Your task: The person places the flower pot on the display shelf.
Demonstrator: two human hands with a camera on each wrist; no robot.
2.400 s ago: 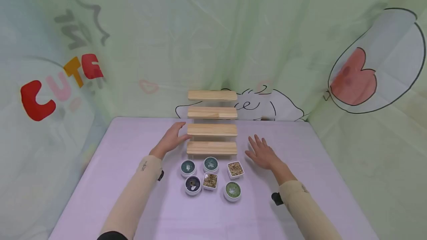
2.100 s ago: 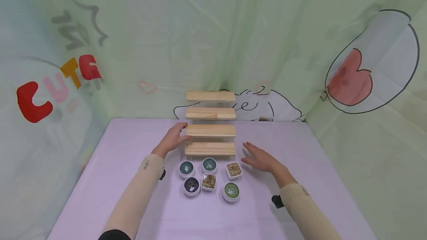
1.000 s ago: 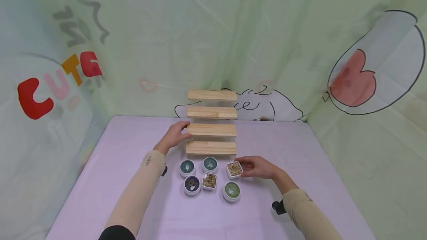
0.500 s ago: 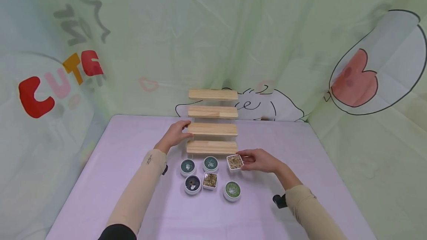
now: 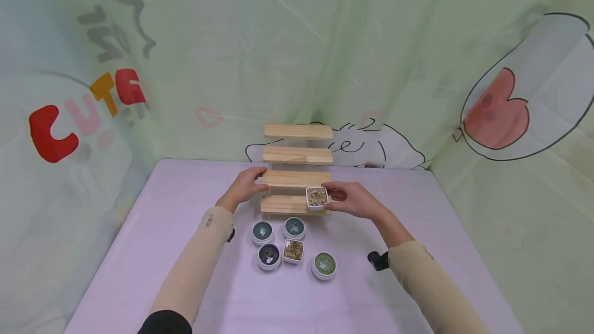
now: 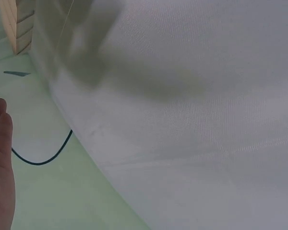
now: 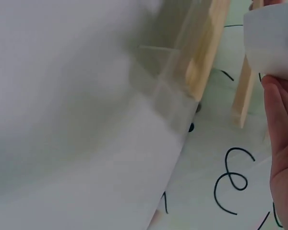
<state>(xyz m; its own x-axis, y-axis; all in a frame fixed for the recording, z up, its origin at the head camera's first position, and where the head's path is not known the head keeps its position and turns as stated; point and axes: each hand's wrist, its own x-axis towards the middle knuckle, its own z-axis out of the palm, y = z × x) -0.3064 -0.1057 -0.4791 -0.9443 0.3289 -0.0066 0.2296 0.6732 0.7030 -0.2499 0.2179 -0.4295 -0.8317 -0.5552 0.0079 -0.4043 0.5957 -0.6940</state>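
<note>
A stepped display rack (image 5: 297, 179) with wooden planks on clear supports stands at the back of the table. My left hand (image 5: 240, 188) holds the left end of its second plank from the bottom, thumb in front and fingers behind. My right hand (image 5: 355, 200) pinches a small square white pot (image 5: 317, 198) filled with tan gravel, in front of the lowest planks' right part. In the right wrist view the white pot (image 7: 269, 40) is seen from its side, off the table, with the right hand's fingers (image 7: 281, 115) at it. The left wrist view shows only part of the left hand (image 6: 1, 163).
Round white pots with teal (image 5: 262, 230), teal (image 5: 294, 227), dark (image 5: 269, 255) and green (image 5: 324, 264) contents stand before the rack. Among them is another square gravel pot (image 5: 293, 251). A lilac cloth covers the table (image 5: 394, 293); a printed curtain (image 5: 223, 55) hangs behind.
My right hand came in from the right, took the square gravel pot and lifted it up and leftward to the rack. My left hand has closed in on the rack's left end.
</note>
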